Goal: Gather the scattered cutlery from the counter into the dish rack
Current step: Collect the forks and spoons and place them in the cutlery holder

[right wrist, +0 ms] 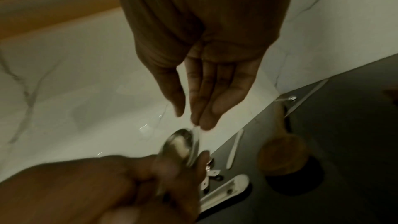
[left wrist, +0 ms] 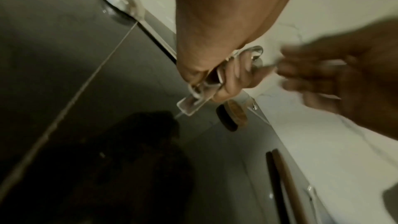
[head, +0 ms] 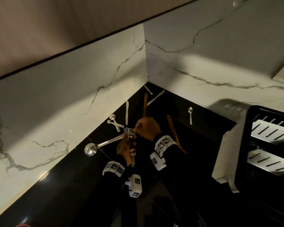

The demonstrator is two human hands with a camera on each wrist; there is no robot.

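Note:
My left hand (head: pixel 126 149) grips a bundle of cutlery (head: pixel 130 133) over the black counter (head: pixel 72 185): a fork, metal spoons and a wooden handle, whose ends stick out below the fist (left wrist: pixel 189 106). My right hand (head: pixel 146 126) is just above it, its fingers (right wrist: pixel 204 100) straight and the thumb apart, the tips touching the top spoon's bowl (right wrist: pixel 178 144). A steel ladle (head: pixel 90 149) lies to the left, with its handle running behind the left hand. Two measuring spoons (head: pixel 112 119), a pale knife (head: pixel 127 112), a wooden spoon (head: pixel 145 104), a teaspoon (head: pixel 190 114) and a wooden spatula (head: pixel 175 135) lie scattered around.
The black dish rack (head: pixel 269 136) stands at the right with a white cloth (head: pixel 226 154) hanging off its near side. Marble walls (head: pixel 88 79) close the corner behind the cutlery. Another pale knife (head: pixel 156 97) and a tiny measuring spoon (head: pixel 148 89) lie deep in the corner.

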